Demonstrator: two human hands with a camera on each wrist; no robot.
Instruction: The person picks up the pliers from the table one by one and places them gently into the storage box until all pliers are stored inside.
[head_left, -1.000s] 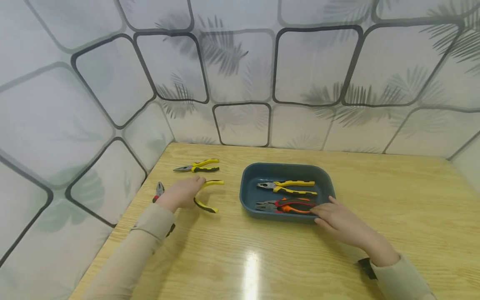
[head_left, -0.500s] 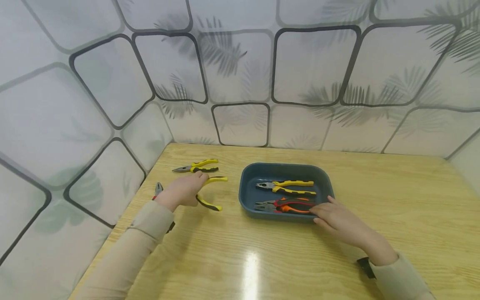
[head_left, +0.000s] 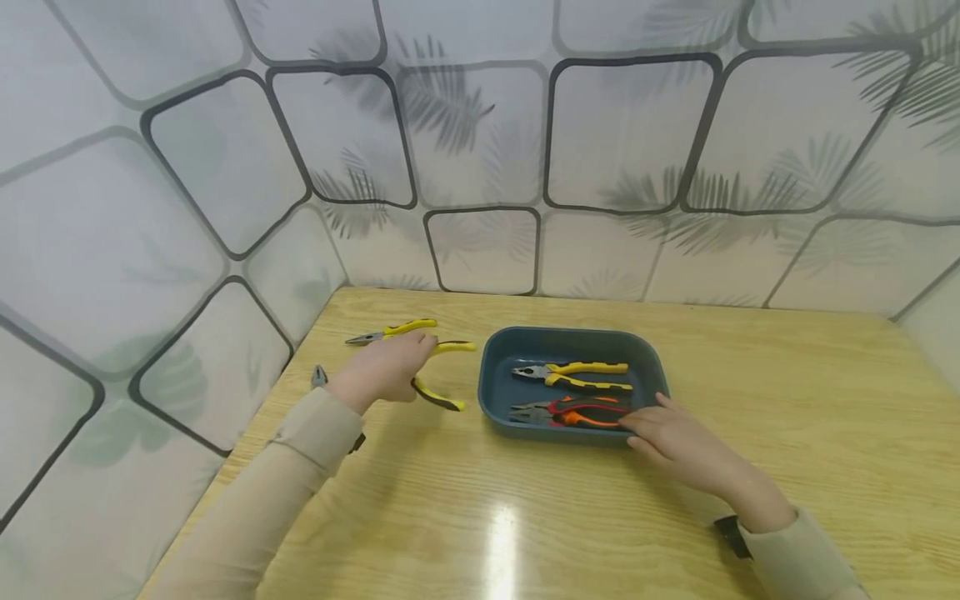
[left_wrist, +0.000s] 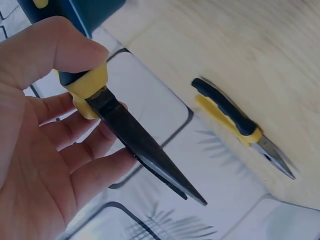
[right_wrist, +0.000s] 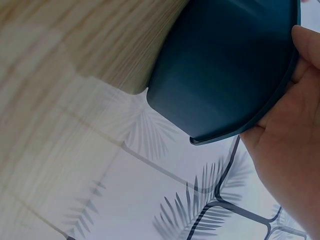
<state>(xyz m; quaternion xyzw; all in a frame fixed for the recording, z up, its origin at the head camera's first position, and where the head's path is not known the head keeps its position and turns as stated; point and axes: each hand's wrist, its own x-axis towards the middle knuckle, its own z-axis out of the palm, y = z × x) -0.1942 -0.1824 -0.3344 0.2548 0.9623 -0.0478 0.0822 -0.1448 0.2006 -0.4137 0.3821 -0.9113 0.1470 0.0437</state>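
A person's left hand (head_left: 388,367) is pinching long-nosed pliers (left_wrist: 150,151) between thumb and curled fingers, holding them above the table (head_left: 420,517), just left of a blue tray (head_left: 532,432); they're showing a dark, tapering nose and spread yellow-and-black handles. The right hand (head_left: 684,446) is gripping the tray's near right corner. Inside, yellow-and-black pliers (head_left: 592,367) are lying behind overlapping red-handled pliers (head_left: 557,407) and orange-handled pliers (head_left: 577,418), their ends partly covered. In the head view, the left hand is hiding the held nose.
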